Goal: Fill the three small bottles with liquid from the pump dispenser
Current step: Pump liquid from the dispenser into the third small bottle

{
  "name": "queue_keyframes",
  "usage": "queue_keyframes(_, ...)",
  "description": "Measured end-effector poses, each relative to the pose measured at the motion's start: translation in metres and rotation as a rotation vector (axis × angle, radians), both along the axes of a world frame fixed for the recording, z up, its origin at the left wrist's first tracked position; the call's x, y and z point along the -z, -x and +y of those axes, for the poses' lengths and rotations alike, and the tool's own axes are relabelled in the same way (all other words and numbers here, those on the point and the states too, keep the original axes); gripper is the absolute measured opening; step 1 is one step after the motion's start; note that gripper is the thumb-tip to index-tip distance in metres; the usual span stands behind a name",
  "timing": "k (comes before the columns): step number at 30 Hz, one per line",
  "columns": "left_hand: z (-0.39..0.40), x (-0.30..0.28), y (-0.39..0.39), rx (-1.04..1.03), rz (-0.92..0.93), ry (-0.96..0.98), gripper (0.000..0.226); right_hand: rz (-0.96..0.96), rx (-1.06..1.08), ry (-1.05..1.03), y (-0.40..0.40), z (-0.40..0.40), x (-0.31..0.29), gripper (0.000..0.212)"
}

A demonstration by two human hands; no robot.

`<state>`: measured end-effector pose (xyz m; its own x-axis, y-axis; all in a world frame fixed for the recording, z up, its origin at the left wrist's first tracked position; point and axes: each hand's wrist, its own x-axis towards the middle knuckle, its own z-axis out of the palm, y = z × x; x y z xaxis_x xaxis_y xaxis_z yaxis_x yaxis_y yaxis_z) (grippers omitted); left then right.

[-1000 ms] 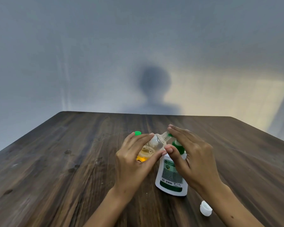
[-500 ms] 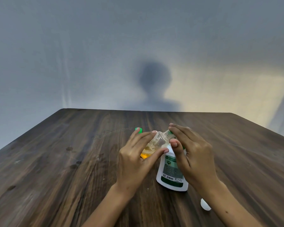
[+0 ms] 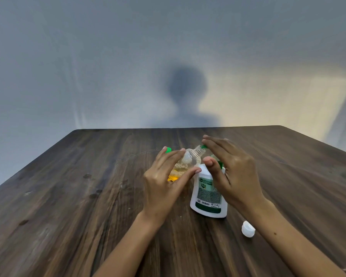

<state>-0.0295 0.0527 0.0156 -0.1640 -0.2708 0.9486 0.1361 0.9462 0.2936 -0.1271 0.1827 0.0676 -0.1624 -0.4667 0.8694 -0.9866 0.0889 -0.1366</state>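
On dark wooden table (image 3: pixel 72 196), white cap (image 3: pixel 248 228)

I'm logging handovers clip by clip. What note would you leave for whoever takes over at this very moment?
Left hand grips a clear small bottle, tilted, its open neck at the green spout.
Right hand lies flat-fingered on the pump dispenser, which stands on the table.
White cap lies off, near the right wrist.
Done: some yellowish liquid in this bottle.
Left: finish it and cap it; the other bottles are mostly hidden.
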Motion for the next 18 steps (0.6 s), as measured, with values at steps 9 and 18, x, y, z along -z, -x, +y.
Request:
queue_keyframes(9,-0.001,0.002,0.000,-0.024,-0.039,0.014,0.054,-0.025,0.019,0.044,0.001,-0.005,0.006,0.076)
queue_keyframes(18,-0.003,0.002,0.000,-0.045,-0.039,0.065,0.047,-0.012,0.045,0.035,0.000,-0.005,0.010,0.075)
